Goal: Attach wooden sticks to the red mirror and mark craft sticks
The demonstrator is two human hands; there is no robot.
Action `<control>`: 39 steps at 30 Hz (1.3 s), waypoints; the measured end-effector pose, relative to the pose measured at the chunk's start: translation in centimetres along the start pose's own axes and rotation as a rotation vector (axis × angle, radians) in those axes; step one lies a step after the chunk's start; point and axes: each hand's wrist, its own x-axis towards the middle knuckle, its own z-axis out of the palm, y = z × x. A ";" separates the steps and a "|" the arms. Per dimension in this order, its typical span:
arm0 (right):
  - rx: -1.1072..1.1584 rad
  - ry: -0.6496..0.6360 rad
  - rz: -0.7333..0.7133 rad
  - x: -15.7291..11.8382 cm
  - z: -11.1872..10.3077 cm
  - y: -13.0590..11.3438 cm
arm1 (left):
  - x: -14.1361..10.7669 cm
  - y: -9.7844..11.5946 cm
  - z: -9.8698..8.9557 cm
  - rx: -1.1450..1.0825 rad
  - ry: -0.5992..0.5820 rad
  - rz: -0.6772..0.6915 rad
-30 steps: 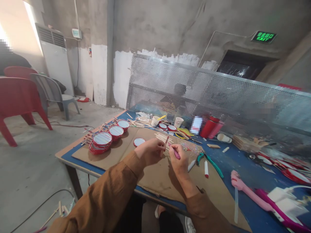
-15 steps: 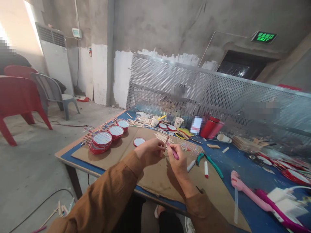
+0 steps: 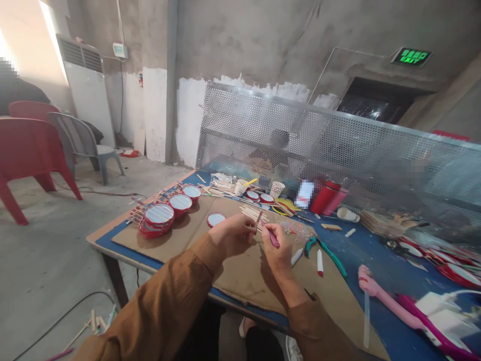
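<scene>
Wooden craft stick (image 3: 259,217), red at its upper end, stands tilted in the left hand (image 3: 233,235), over the cardboard sheet (image 3: 240,276) on the blue worktop (image 3: 107,241). Its lower end is hidden; the fingers are clamped on it. Right hand (image 3: 277,246) is just beside it, fingers clamped on a magenta marker (image 3: 274,240), marker tip hard to make out. Pile of loose sticks (image 3: 252,214) sits just behind the hands.

Counts: one stack of red-rimmed discs (image 3: 156,220), number in stack unclear; one single disc (image 3: 216,219) on the cardboard, four more beyond. Two paper cups (image 3: 240,187). One red bottle (image 3: 325,197), one pink bottle (image 3: 336,200). One teal-handled pliers (image 3: 323,255).

Readable: green EXIT sign (image 3: 411,57); its other characters are too small. White packet (image 3: 304,194) is pixelated, unreadable.
</scene>
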 end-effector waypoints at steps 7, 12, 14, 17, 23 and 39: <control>-0.006 0.000 -0.031 0.1 0.0 -0.2 | 0.0 -0.1 0.1 -0.067 0.001 0.002; -0.013 0.010 -0.012 0.0 -0.1 -0.2 | 0.1 -0.3 0.1 -0.025 -0.002 0.003; -0.012 -0.020 -0.035 0.0 -0.1 -0.2 | 0.2 -0.4 0.0 -0.013 0.010 0.017; -0.030 -0.031 -0.039 -0.1 -0.1 -0.1 | 0.3 -0.6 0.0 -0.068 0.011 0.015; -0.030 0.012 -0.003 0.0 -0.1 -0.2 | 0.4 -0.7 0.3 -0.018 0.036 0.001; 0.014 -0.036 -0.038 0.0 0.1 0.0 | -0.3 0.3 0.1 -0.081 0.009 -0.036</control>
